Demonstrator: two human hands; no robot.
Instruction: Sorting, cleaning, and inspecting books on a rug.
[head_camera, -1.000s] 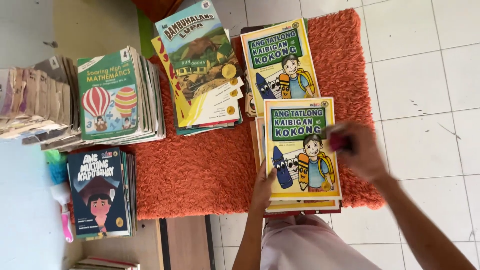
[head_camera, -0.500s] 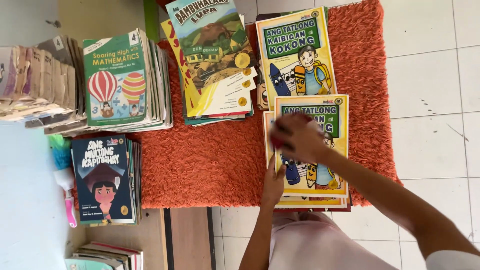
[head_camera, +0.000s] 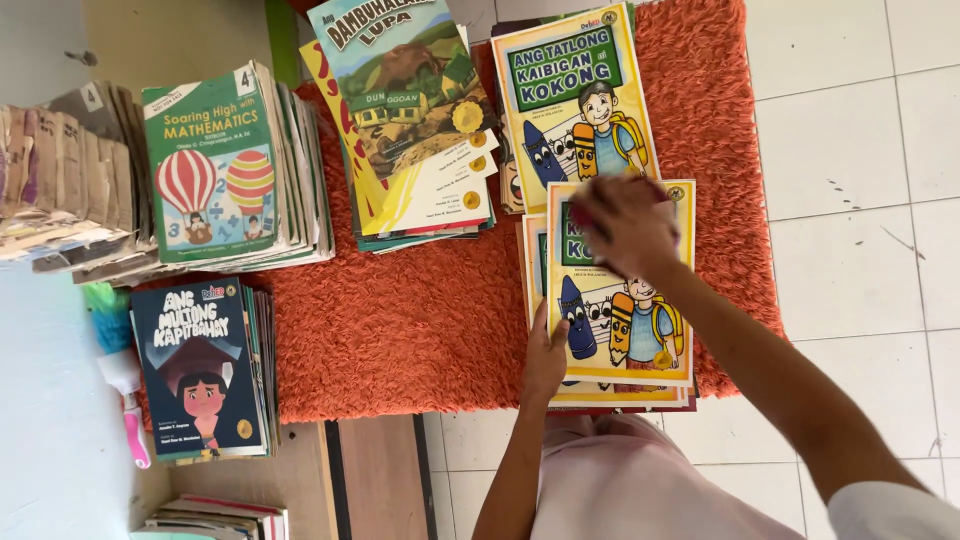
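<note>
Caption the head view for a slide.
Right hand presses the yellow storybook atop a stack on the orange rug; left hand steadies its edge.

The right hand (head_camera: 625, 228) is motion-blurred, so its grip cannot be read, and it hides the upper part of the top yellow storybook (head_camera: 620, 300). The books stacked under that one show only thin edges. The left hand (head_camera: 546, 352) covers the stack's left edge. The landscape-cover book (head_camera: 400, 90) is cut off by the top edge, and the bottom-left stack (head_camera: 215, 518) by the lower edge.
</note>
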